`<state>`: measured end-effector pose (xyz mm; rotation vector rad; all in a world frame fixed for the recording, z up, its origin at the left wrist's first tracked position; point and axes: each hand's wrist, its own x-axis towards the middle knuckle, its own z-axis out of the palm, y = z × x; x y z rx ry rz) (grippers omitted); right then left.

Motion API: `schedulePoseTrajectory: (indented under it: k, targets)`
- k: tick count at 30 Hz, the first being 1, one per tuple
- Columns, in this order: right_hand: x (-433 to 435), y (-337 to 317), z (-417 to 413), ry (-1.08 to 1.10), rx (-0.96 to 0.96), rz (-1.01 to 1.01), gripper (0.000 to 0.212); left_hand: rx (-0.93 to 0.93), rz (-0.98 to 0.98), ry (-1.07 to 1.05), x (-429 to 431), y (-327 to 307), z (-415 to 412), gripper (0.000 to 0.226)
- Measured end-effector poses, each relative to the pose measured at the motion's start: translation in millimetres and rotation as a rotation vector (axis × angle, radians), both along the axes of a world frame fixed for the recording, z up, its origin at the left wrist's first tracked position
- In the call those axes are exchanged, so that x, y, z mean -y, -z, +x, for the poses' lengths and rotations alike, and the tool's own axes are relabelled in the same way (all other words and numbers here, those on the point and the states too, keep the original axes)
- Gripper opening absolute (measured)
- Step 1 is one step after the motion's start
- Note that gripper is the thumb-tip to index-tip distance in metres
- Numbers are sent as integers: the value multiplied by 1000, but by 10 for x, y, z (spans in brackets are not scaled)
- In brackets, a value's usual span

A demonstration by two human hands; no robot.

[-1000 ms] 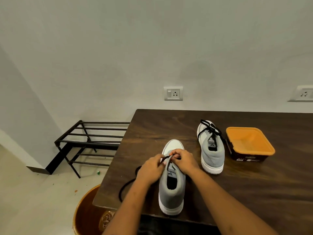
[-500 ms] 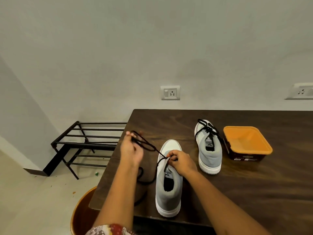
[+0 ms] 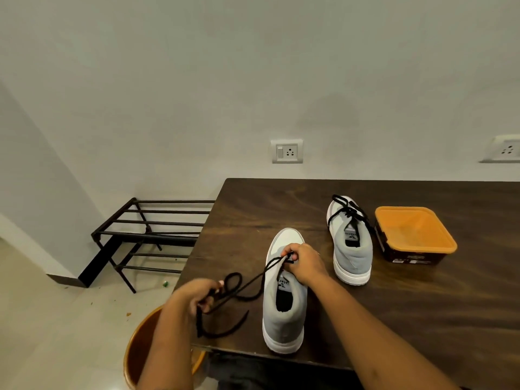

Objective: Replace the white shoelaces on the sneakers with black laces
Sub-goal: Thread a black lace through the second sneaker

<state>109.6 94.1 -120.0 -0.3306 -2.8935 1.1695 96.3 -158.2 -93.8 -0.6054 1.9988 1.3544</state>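
Two sneakers (image 3: 284, 299) on table (image 3: 422, 319), tub (image 3: 413, 235) rightmost

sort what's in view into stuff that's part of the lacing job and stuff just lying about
Part of the job:
- near sneaker, being laced
- black lace, held by left hand and right hand
- far sneaker, already black-laced

Just lying about:
- orange container
- metal rack
- brown bucket
- wall socket

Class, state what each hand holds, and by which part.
Both hold the black lace: left hand grips its loose length beside the near sneaker; right hand pinches it above the tongue.
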Motion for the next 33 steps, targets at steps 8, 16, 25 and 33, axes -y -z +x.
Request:
schedulePoseTrajectory:
  k: [8, 16, 25, 33]
  targets:
    - [-29, -85, 12, -45, 120, -28, 26, -176, -536, 324, -313, 207, -152, 37]
    - [-10, -117, 234, -13, 162, -10, 68, -506, -315, 523, -985, 237, -132, 28]
    - [81, -43, 328, 147, -13, -110, 36, -374, 190, 167, -870, 169, -25, 29]
    - [102, -49, 327, 134, -4, -92, 36, -213, 336, 217, -685, -78, -13, 9]
